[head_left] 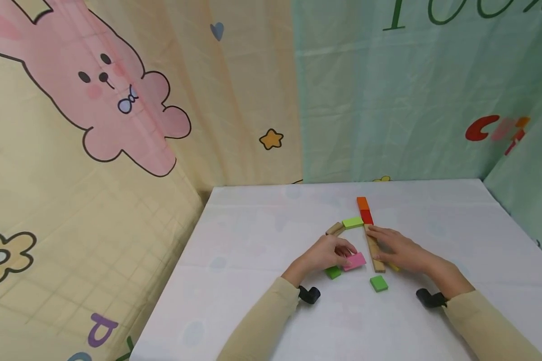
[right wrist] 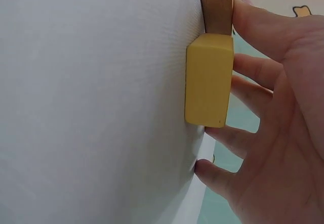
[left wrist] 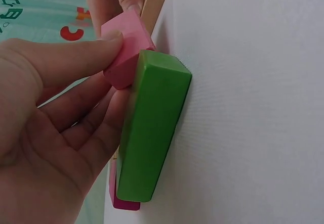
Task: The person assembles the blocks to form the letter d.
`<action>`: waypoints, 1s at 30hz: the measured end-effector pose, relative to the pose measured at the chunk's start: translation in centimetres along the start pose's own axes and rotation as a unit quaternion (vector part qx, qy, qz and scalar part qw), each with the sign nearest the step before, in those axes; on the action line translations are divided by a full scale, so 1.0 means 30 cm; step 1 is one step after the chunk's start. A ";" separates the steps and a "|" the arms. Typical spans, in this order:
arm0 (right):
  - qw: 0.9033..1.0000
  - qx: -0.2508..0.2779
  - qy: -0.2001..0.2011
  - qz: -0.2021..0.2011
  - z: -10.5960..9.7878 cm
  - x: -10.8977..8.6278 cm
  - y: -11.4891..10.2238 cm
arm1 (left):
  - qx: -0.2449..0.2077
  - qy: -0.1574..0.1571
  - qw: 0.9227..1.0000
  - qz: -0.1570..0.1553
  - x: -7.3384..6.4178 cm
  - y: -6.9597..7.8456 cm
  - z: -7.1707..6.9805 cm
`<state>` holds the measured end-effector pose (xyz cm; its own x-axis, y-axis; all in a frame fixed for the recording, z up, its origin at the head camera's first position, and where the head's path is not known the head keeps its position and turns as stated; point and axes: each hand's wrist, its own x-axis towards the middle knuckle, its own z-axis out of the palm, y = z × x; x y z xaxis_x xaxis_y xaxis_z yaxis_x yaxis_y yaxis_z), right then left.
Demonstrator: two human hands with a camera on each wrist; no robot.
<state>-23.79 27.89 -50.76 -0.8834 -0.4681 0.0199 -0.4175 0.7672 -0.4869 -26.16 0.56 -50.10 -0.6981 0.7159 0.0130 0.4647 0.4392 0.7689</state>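
My left hand (head_left: 326, 253) pinches a pink block (head_left: 355, 261) between thumb and fingers. In the left wrist view this pink block (left wrist: 126, 42) overlaps the top end of a green block (left wrist: 157, 128) lying beside the fingers. To the right, a long strip of natural wood (head_left: 374, 248) runs away from me on the table. My right hand (head_left: 404, 249) rests along its right side, fingers extended, with fingertips at the far part and thumb at the near part. A yellow block (right wrist: 208, 80) lies by that wood, in front of the right fingers.
Beyond the wood strip are a red block (head_left: 366, 216) and an orange block (head_left: 363, 203) in line. A lime block (head_left: 353, 222) and small wooden blocks (head_left: 335, 228) curve leftward. Nearer me lies another green block (head_left: 379, 284). The white table (head_left: 235, 301) meets printed curtains behind.
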 end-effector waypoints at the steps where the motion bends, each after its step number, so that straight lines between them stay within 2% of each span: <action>1: 1.000 -0.002 0.000 0.000 -0.002 0.001 -0.001 | 0.003 0.000 1.000 0.000 0.001 0.001 -0.001; 9: 1.000 -0.012 -0.006 -0.002 -0.012 0.007 -0.012 | 0.028 0.010 0.999 -0.024 -0.001 0.010 0.001; 15: 1.000 -0.019 -0.014 0.014 -0.008 0.011 -0.015 | 0.055 0.023 0.998 -0.015 -0.006 0.011 0.004; 17: 0.999 -0.021 -0.017 0.025 -0.010 0.011 -0.017 | 0.051 0.029 0.998 -0.011 -0.010 0.013 0.001; 23: 0.999 -0.022 -0.018 0.033 -0.028 0.001 -0.033 | 0.017 0.065 0.998 0.003 -0.033 0.027 -0.023; 30: 0.999 -0.019 0.013 0.036 -0.051 -0.031 -0.081 | 0.036 0.111 0.993 0.002 -0.087 0.031 -0.057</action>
<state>-22.30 27.14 -48.26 -0.9164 -0.4002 0.0081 -0.3599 0.8148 -0.4545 -24.84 -1.82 -48.32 -0.7951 0.5840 0.1632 0.5004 0.4798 0.7207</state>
